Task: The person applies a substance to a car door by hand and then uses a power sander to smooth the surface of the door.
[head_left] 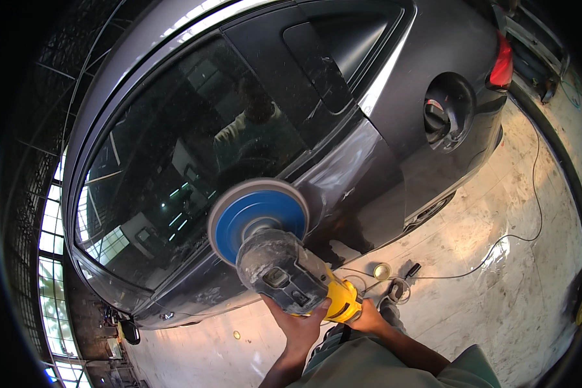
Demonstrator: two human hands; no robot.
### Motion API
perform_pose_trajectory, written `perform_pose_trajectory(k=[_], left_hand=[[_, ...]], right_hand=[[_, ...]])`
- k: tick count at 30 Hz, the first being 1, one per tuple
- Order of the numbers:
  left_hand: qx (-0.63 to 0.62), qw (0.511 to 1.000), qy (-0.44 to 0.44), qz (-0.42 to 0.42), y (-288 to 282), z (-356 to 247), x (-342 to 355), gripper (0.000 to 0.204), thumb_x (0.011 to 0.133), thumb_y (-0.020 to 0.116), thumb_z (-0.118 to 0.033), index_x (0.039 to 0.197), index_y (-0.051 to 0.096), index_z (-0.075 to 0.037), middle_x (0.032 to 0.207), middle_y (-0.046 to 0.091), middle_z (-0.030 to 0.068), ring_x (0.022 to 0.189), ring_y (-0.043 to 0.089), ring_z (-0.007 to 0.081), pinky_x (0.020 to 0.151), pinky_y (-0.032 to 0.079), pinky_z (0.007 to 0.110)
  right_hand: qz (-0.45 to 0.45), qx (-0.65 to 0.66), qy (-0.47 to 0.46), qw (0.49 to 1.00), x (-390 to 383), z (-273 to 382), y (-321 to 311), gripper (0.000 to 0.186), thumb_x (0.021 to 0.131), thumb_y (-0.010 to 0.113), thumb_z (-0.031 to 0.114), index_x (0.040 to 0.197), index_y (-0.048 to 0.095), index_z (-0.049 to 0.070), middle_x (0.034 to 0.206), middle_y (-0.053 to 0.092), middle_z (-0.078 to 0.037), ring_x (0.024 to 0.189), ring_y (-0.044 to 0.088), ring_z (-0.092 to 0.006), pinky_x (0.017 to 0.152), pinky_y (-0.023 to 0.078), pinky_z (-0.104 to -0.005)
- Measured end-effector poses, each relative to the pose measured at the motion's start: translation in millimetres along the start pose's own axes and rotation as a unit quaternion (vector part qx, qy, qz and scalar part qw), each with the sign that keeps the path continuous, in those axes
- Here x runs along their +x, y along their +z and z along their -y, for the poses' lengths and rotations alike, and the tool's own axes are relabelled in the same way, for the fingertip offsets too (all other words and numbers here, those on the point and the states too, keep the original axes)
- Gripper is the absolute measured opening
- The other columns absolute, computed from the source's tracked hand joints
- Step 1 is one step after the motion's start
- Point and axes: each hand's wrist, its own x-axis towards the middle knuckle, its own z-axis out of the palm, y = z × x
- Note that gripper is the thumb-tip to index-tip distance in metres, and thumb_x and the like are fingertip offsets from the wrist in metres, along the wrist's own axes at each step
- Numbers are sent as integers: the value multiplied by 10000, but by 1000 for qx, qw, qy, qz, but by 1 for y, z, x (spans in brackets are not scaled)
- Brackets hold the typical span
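I hold a yellow and dark-grey power polisher (284, 268), its body dusty and scuffed. On its head sits a round blue backing disc (255, 213) with a pale pad rim, in front of the grey car's rear door, near the window's lower edge. Whether the pad touches the paint I cannot tell. My left hand (299, 328) is wrapped round the front part of the body. Farther back, my right hand (370, 319) grips the yellow rear end, most of its fingers hidden. Whitish smears mark the door panel (349, 165) to the right of the disc.
The car's side window (194, 149) reflects a person and lights. Its fuel flap (457, 110) stands ajar. A black cable (498, 242) crosses the pale floor (478, 317). A round tin (381, 271) rests near my feet. Tall windows (53, 258) line the left.
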Motion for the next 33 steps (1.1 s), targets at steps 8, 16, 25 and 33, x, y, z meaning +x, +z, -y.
perform_pose_trajectory(k=[8,16,25,33], left_hand=[[18,997,5,81,12,-6,12,886,601,808,-77,1265,222,-37,1159,412,124,1093,464,212,924,399,343],[9,999,30,-26,-40,25,-2,714,713,726,-188,1278,321,-22,1167,476,83,1084,475,186,944,375,326],[20,994,17,-107,-79,44,-12,653,767,699,-299,1247,373,1,1158,491,90,1058,477,192,935,372,322],[-12,999,16,-49,-27,14,-6,728,705,748,-282,1255,356,-10,1147,480,93,1051,480,190,919,391,321]], right_hand=[[-28,102,7,994,-3,7,-5,333,690,729,159,997,641,67,932,682,-122,913,655,-285,786,502,-354],[33,-45,19,998,-1,-19,15,313,639,708,249,899,656,82,833,658,-167,835,623,-365,752,505,-410],[113,-118,58,985,4,-14,27,398,617,714,359,951,652,151,827,666,-146,818,631,-351,767,504,-422],[37,-70,42,996,-10,-18,5,307,657,727,277,903,663,104,837,666,-146,809,636,-337,754,506,-392]])
